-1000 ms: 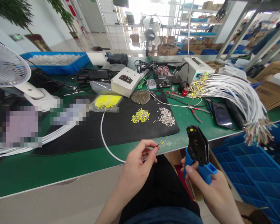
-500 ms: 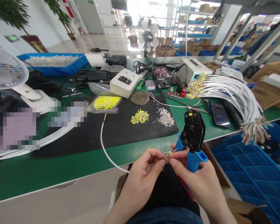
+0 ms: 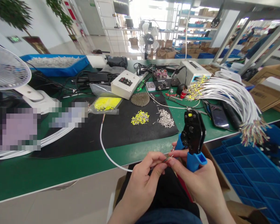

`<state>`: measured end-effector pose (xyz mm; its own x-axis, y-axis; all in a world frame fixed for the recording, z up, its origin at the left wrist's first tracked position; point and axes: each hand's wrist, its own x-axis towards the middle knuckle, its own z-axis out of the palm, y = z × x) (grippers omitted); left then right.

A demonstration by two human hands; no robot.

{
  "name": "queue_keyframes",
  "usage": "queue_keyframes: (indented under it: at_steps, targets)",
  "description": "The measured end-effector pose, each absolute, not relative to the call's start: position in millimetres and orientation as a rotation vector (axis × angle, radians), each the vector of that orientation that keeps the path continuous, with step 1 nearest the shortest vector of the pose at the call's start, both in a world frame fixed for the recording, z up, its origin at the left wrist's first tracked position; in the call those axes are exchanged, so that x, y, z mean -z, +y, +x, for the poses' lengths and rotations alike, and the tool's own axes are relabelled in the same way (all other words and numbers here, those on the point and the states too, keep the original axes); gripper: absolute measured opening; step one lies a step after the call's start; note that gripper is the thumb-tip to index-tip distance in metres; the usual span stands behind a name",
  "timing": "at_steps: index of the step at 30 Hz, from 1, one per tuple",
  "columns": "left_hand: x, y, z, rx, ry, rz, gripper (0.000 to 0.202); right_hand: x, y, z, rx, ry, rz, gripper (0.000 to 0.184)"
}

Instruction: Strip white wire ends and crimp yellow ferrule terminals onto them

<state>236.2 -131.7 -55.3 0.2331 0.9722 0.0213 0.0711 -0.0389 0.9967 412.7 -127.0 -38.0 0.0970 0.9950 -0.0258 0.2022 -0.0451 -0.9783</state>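
My left hand (image 3: 143, 180) pinches the stripped end of a white cable (image 3: 105, 146), which curves back over the black mat (image 3: 112, 127). My right hand (image 3: 196, 180) holds a crimping tool (image 3: 193, 137) with blue handles and a black head, upright, while its thumb and forefinger meet the left fingertips at the wire tip (image 3: 169, 158). Both hands are closed and touch each other just below the table edge. On the mat lie a small heap of yellow sleeves (image 3: 140, 117) and a heap of metal terminals (image 3: 165, 118).
A bundle of white cables with yellow-tipped ends (image 3: 233, 96) hangs over blue crates (image 3: 254, 174) at right. A phone (image 3: 218, 112), pliers, a white control box (image 3: 125, 83), a soldering station (image 3: 162, 81), a bag of yellow parts (image 3: 106, 103) and a fan (image 3: 9, 73) stand on the green table (image 3: 49, 174).
My right hand brought the crimping tool leftwards to the left hand; its fingers now meet the wire tip. Both hands sit slightly lower than half a second ago.
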Motion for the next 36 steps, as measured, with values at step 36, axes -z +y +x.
queue_keyframes:
  at_steps: [36]
  targets:
    - [49, -129, 225, -0.982, 1.22, 1.533, 0.016, 44, -123, 421, -1.327, -1.181, -1.355, 0.028]
